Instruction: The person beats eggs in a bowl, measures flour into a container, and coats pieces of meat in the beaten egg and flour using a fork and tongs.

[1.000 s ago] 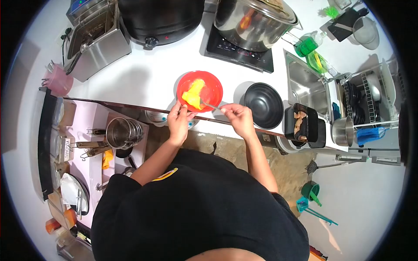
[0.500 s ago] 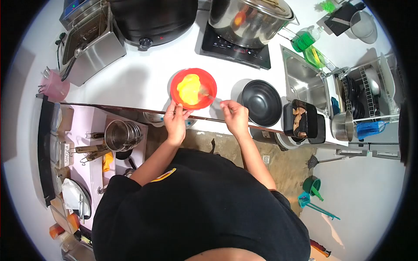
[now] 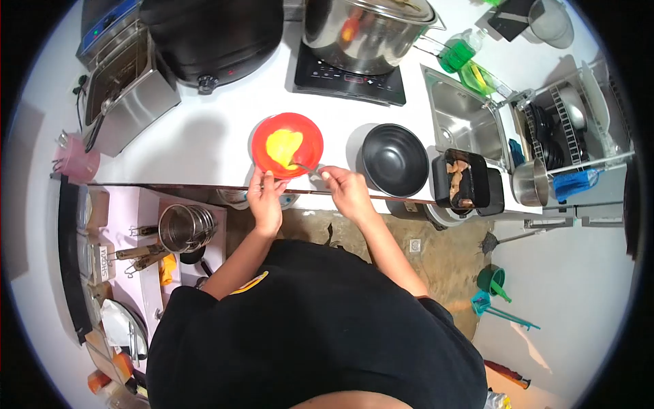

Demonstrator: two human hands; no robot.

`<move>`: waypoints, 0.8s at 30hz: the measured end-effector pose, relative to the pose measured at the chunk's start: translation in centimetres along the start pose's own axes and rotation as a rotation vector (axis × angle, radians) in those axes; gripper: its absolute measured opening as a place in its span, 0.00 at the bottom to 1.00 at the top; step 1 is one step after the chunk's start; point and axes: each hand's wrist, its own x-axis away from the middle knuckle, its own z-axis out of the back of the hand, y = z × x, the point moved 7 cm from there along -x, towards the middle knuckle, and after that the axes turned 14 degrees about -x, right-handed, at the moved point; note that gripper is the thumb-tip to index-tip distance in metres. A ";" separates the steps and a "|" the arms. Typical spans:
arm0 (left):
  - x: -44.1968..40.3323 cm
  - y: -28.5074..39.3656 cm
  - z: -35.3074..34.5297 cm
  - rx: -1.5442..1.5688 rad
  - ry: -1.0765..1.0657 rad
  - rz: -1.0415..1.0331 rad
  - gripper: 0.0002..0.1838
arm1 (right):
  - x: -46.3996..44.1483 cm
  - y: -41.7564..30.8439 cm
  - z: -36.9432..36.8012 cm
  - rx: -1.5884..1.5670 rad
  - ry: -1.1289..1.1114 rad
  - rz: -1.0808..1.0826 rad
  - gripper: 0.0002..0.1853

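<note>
A red bowl with a bright yellow mixture in it sits by the counter's front edge. My left hand grips the near rim, thumb on top. In my right hand, closed in a pinch, is the handle of a thin metal utensil. Its tip rests in the yellow mixture near the front of the bowl. Whether it is a fork or a spoon I cannot make out. A black bowl stands to the right, just beyond my right hand.
Behind are a large steel pot on an induction cooker and a black cooker. A fryer stands left. Rightward are a black container with brown pieces, a steel pan and a sink.
The utensil has swept from the bowl's right side toward its near side, and my right hand has come lower with it. The whole view has shifted slightly. My left hand still holds the rim.
</note>
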 end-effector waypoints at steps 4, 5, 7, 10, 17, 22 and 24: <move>-0.1 -0.5 0.4 -0.036 -0.024 0.046 0.20 | 3.1 -3.8 5.9 0.341 0.368 0.390 0.11; 0.1 -0.5 0.5 -0.035 -0.028 0.046 0.20 | 4.0 -2.6 8.6 0.207 0.570 0.237 0.11; 0.4 -0.5 1.3 -0.011 0.010 0.087 0.20 | 6.5 1.4 12.8 -0.016 0.862 0.056 0.12; 0.6 -0.7 2.4 -0.025 0.000 0.082 0.20 | 8.8 8.4 13.6 -0.276 0.972 -0.074 0.12; 0.1 -0.9 3.8 -0.040 -0.009 0.070 0.20 | 7.2 12.2 11.7 -0.710 0.949 -0.287 0.14; -0.6 0.2 2.7 -0.123 -0.015 0.130 0.19 | 5.5 12.2 12.8 -0.694 0.911 -0.213 0.12; -1.5 -0.1 2.0 -0.154 -0.117 0.143 0.20 | 5.0 12.2 13.0 -0.635 0.887 -0.216 0.12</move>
